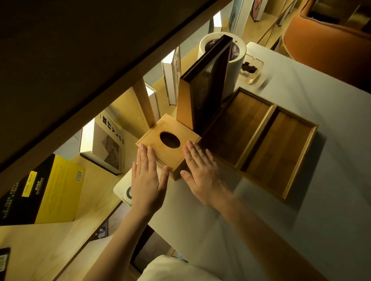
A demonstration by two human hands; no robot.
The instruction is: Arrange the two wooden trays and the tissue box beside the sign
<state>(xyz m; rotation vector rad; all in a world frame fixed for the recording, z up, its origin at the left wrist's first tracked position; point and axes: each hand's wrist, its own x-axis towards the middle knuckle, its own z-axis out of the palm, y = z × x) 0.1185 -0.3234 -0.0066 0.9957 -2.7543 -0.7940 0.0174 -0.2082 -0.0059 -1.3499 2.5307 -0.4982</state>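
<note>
This looks like a reading corner in a café or a lounge. A long wooden shelf runs along the left edge of the table, and books stand and lean in it under warm lights. At the far edge of the table sit a glass ashtray and a white pot. An orange armchair stands past the far right corner.
</note>
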